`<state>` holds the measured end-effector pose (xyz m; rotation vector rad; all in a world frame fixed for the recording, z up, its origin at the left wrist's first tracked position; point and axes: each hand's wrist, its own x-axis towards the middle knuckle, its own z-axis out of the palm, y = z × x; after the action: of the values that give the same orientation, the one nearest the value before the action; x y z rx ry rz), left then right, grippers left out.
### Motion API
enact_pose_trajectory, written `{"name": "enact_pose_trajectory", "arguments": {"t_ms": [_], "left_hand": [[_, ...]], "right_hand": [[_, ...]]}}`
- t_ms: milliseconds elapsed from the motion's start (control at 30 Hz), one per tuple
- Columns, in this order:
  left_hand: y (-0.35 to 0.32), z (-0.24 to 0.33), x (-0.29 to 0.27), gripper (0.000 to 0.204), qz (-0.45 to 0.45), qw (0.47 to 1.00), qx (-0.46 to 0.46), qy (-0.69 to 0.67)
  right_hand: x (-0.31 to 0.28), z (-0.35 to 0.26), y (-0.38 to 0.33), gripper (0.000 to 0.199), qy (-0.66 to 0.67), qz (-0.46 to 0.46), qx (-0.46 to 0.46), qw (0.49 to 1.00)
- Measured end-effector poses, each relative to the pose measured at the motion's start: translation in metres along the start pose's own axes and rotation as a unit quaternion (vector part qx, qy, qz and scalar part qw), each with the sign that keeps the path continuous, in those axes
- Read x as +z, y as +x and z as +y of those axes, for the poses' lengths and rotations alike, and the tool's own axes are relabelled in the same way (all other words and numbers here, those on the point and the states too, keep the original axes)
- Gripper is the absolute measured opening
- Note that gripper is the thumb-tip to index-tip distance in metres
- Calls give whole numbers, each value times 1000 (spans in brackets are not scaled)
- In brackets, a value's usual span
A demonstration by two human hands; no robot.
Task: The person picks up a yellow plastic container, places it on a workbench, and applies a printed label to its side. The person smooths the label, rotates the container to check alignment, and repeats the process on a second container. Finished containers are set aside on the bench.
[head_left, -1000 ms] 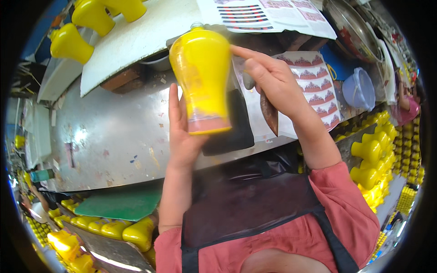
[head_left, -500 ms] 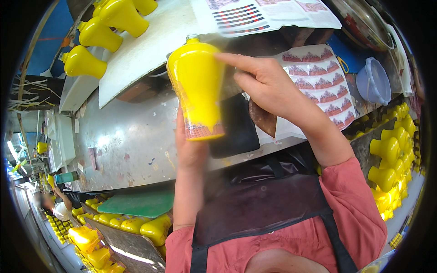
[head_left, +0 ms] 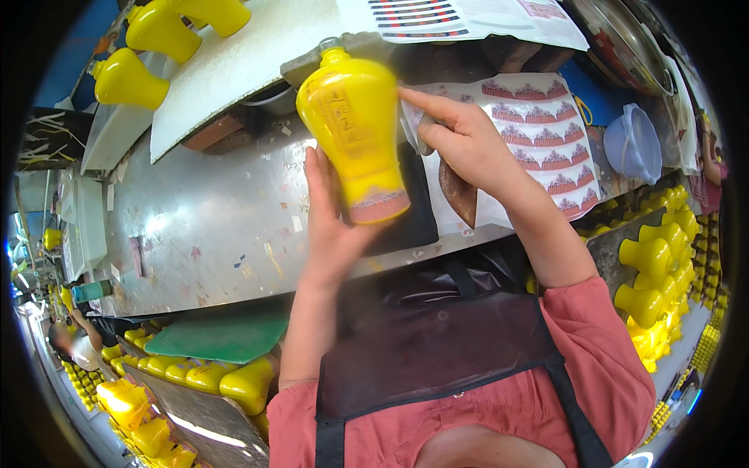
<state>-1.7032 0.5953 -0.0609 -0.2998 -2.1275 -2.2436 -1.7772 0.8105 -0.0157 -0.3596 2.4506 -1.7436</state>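
My left hand [head_left: 335, 234] holds a glossy yellow bottle [head_left: 360, 140] near its base, with fingers partly hidden behind it. The bottle is upright with a slight tilt, its narrow neck at the top. On its front is a vertical dark-lettered decal, and a pinkish patterned band runs round the foot. My right hand [head_left: 472, 144] is beside the bottle, index finger stretched out to its right shoulder. Under that hand's curled fingers a flat brown pointed blade, like a scraper [head_left: 458, 196], sticks out; its grip is hidden. Behind the bottle's foot lies a black pad [head_left: 421, 222].
A sheet of printed decals [head_left: 550, 144] lies at right on the metal table [head_left: 203, 210], near a pale blue bucket [head_left: 633, 144]. More yellow bottles [head_left: 131, 80] stand on a white board [head_left: 234, 70] at far left. Others fill racks at both sides. A person [head_left: 82, 347] is at far left.
The bottle has turned in my left hand, bringing the lettered decal to the front, and its foot has swung right. My right hand and the scraper have shifted slightly right with it.
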Motion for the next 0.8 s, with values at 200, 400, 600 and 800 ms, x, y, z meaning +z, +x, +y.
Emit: {"name": "enact_pose_trajectory", "arguments": {"t_ms": [200, 400, 600, 800], "left_hand": [[1, -10, -5, 118, -4, 973, 69, 222], [6, -3, -11, 102, 50, 998, 25, 7], [19, 6, -6, 71, 94, 994, -17, -52], [24, 9, 5, 68, 144, 986, -36, -80]], "right_hand": [[7, 7, -2, 56, 1, 2, 25, 1000], [8, 3, -8, 60, 43, -53, 107, 992], [24, 11, -8, 78, 14, -20, -43, 999], [24, 11, -9, 86, 0, -16, -11, 1000]]}}
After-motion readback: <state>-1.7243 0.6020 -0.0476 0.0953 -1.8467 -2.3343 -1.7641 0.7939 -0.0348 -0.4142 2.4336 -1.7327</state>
